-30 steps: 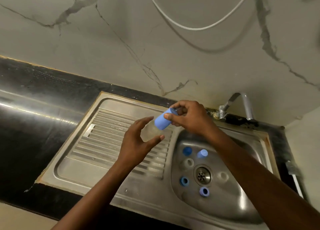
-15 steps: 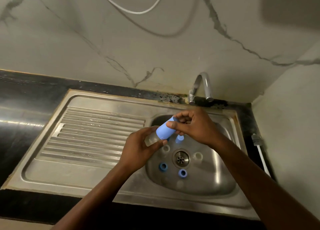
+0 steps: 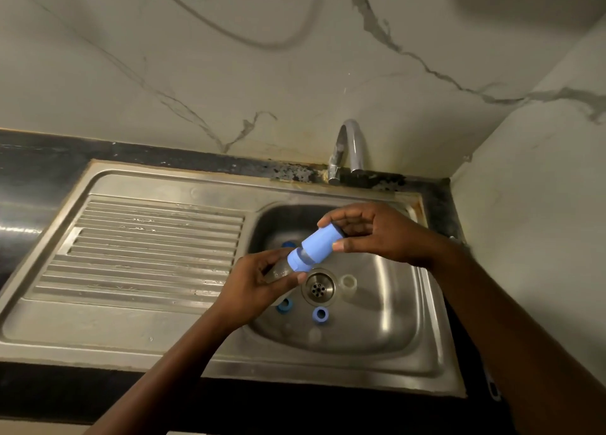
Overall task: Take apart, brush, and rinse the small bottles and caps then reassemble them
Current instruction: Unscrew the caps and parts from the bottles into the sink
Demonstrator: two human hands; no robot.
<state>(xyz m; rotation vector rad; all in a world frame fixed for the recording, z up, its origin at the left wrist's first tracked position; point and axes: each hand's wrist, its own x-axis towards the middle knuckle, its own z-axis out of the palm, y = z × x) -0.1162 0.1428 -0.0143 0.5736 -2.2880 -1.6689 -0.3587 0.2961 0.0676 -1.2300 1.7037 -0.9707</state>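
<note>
- Over the sink basin (image 3: 393,323), I see both hands meeting on one small clear bottle (image 3: 278,272), which lies tilted with its neck towards the right hand.
- The left hand (image 3: 252,287) has fingers and thumb curled round the bottle's clear body.
- The right hand (image 3: 380,234) pinches the light-blue cap (image 3: 319,242) between thumb and fingers. The cap sits over the neck, just up from a blue collar (image 3: 294,261), with a clear strip showing between them. I cannot tell whether cap and bottle are still joined.
- Just beyond the left thumb tip lies the drain (image 3: 318,287); a clear piece (image 3: 348,283) sits beside it, under the right wrist.
- Below the left hand, on the basin floor, lie a darker blue ring (image 3: 284,305) and a light-blue ring (image 3: 320,314), near each other but apart.
- Another blue part (image 3: 288,245) peeks out behind the left fingers, mostly hidden.
- Beyond the right hand, the tap (image 3: 347,149) stands at the wall; the ribbed drainboard (image 3: 157,244) stretches out past the left hand.
</note>
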